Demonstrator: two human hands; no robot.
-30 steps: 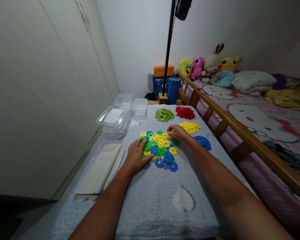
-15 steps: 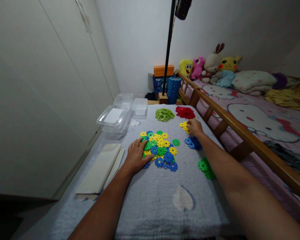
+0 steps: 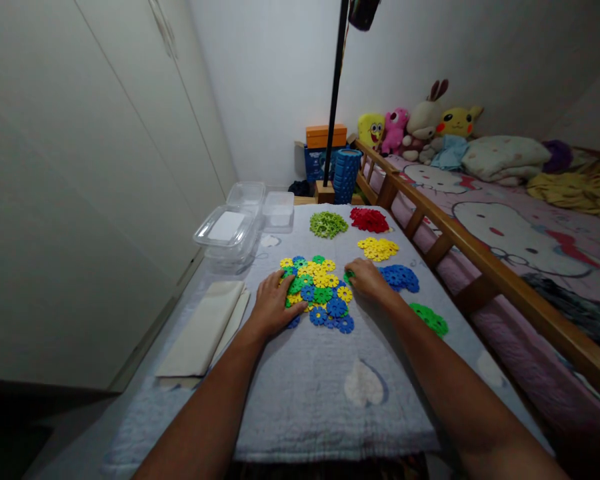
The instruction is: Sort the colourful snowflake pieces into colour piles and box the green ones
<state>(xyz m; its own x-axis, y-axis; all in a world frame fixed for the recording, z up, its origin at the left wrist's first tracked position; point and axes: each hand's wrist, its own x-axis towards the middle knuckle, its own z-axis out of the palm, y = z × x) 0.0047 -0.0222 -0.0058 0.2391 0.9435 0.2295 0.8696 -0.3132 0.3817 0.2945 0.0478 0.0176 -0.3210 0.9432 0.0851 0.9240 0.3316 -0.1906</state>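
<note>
Plastic flower discs, yellow/green/blue mixed, lie in a heap (image 3: 317, 293) mid-quilt (image 3: 330, 400). R hand (image 3: 367, 280), at the yellow pile (image 3: 379, 249) half a sec ago, is back at the heap's right edge, so a new piece is under it: fingers curl over a lone green disc (image 3: 349, 275), can't tell if the grip is clamped on it. L hand (image 3: 273, 307) unmoved, grip apart, flat on the heap's left side. Blue pile (image 3: 400, 277) sits just beside R hand.
</note>
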